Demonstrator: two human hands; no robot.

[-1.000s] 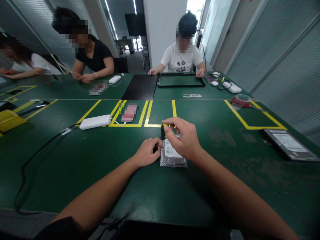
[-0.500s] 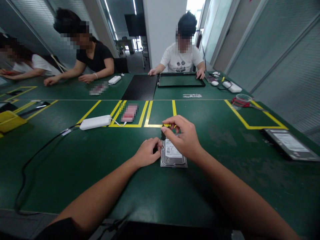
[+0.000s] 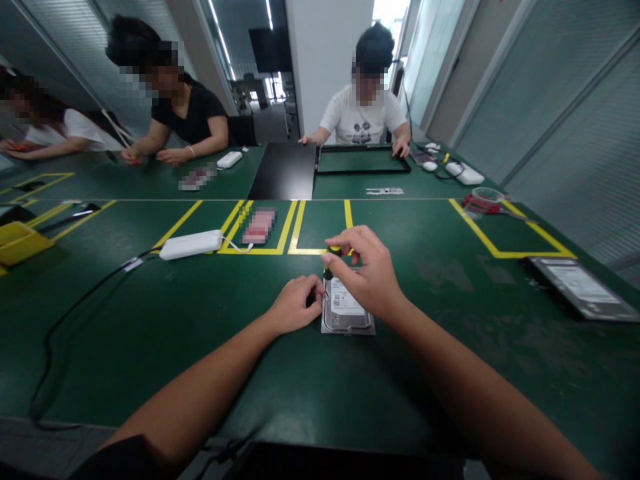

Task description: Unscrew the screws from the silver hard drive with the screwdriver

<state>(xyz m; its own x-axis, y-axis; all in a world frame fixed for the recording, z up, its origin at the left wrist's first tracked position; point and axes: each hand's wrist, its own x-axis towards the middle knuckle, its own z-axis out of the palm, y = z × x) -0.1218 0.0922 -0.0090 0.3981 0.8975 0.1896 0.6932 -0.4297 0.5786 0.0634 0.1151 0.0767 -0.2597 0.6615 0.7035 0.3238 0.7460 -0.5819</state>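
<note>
A silver hard drive point(image 3: 345, 313) with a white label lies flat on the green table point(image 3: 150, 313) in front of me. My right hand point(image 3: 367, 273) is closed around the yellow and black handle of a screwdriver point(image 3: 330, 257), held upright over the drive's far left corner. My left hand point(image 3: 295, 303) rests curled against the drive's left edge, with its fingertips by the screwdriver's shaft. The tip of the tool is hidden behind my fingers.
A white power bank point(image 3: 190, 244) with a cable lies to the left, beside yellow tape boxes point(image 3: 295, 233). A yellow bin point(image 3: 17, 240) sits far left, and a flat dark device point(image 3: 580, 287) at right. Three people sit across the table; one holds a black frame point(image 3: 363, 160).
My right hand has risen slightly and turned on the screwdriver handle. The person in black at the far left pulled an outstretched hand back in. The drive has not moved.
</note>
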